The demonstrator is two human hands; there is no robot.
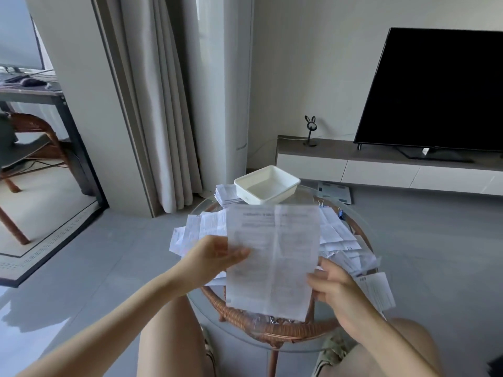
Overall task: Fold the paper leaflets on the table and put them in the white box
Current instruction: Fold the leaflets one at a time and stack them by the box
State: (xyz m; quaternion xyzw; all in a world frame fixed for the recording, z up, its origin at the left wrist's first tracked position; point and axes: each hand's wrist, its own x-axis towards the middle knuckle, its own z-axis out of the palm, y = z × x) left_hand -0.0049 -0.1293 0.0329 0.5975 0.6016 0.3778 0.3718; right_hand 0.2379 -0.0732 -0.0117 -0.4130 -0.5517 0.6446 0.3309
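Observation:
An unfolded printed paper leaflet (275, 257) is held up above the round glass table (206, 303). My left hand (215, 257) grips its left edge and my right hand (334, 284) holds its lower right edge. A vertical crease runs down its middle. Many loose leaflets (337, 235) lie spread over the tabletop, on both sides of the held sheet. The white box (268, 185) stands at the table's far edge and looks empty. A small stack of folded leaflets (226, 194) lies just left of the box.
The table has a wicker frame (272, 327) under the glass. My knees sit at its near edge. A TV (435, 93) stands on a low cabinet at the right, a curtain (163, 104) hangs behind, and a chair (30, 148) and desk stand at the left.

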